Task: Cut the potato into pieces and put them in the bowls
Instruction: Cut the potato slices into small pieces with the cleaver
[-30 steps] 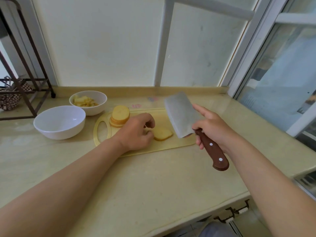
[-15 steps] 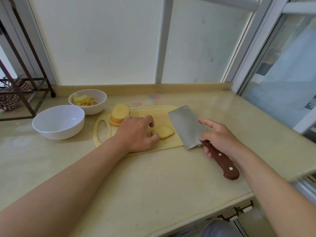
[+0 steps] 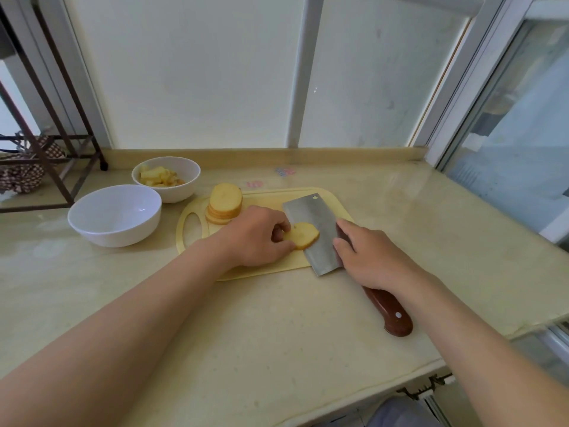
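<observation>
One potato slice (image 3: 303, 236) lies on the cutting board (image 3: 271, 198), pinched by the left hand (image 3: 252, 238), while the right hand (image 3: 372, 257) grips the cleaver (image 3: 308, 211) against its edge, so the pinching hand should curl clear as the blade drops straight.

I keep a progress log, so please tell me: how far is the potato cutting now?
Done: the small bowl holds cut pieces. In hand: the left hand steadies one slice on the cutting board while the right hand sets the cleaver against it. Left: the stack of slices awaits cutting, and the large bowl is empty.
</observation>
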`<state>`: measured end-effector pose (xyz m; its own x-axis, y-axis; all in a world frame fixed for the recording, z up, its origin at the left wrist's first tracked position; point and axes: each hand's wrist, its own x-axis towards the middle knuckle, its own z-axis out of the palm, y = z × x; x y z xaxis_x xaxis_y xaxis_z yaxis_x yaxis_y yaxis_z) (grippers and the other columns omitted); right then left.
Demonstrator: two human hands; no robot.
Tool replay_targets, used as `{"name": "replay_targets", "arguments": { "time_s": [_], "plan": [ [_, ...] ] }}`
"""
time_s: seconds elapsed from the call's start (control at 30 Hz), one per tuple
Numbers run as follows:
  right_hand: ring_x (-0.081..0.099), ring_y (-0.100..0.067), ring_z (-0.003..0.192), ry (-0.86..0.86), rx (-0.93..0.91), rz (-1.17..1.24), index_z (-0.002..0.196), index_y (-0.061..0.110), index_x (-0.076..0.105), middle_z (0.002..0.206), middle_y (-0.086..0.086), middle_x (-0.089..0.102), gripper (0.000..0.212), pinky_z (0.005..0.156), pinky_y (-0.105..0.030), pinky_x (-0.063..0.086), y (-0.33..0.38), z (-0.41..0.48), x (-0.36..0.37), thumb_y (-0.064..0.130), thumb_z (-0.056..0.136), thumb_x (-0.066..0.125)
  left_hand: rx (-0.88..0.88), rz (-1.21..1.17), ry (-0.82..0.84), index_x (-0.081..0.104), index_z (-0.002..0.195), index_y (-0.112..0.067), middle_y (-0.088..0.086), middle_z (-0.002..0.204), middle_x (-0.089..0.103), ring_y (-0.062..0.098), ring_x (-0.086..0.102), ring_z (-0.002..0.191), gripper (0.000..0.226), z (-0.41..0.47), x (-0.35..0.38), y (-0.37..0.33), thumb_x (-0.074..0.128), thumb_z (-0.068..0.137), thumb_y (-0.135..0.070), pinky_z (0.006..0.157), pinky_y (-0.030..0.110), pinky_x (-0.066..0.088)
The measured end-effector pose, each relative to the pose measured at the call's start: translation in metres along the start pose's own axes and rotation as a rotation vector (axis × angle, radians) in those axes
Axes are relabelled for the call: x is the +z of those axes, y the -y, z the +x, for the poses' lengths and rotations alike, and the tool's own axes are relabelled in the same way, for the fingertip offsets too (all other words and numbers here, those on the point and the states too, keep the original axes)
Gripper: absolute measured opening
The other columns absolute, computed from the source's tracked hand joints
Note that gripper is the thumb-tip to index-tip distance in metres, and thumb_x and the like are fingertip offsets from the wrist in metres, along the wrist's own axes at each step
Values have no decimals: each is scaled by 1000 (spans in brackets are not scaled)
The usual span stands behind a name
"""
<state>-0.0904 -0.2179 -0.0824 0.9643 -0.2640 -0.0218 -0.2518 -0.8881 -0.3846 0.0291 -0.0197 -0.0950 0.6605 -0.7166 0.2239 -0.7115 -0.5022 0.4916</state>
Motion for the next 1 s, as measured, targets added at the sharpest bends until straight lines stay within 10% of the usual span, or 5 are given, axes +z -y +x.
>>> {"name": "replay_targets", "arguments": {
  "time_s": [0.43,0.6,1.0],
  "plan": [
    [61,-28,117,16,-77,48,143,36,51,124,6,70,37,98,-44,50,-6,-2,4,34,107,42,67,-81,-55,70,100,-13,-11,76,61,3,56,67,22,0,1,1,78,83,-25,64,10,44],
    [52,-12,93,-4,-48,103,154,36,46,75,25,48,47,82,-28,38,-13,4,6,32,108,47,48,-114,-61,64,94,-16,-6,78,62,11,58,69,18,-2,-2,1,74,80,-17,63,19,47],
    [47,-9,95,-7,-15,160,157,39,43,86,22,47,50,78,-28,36,-14,4,8,36,107,46,-78,149,-44,65,99,-11,2,90,63,22,57,86,22,5,-4,2,56,79,-11,79,39,51]
  ]
}}
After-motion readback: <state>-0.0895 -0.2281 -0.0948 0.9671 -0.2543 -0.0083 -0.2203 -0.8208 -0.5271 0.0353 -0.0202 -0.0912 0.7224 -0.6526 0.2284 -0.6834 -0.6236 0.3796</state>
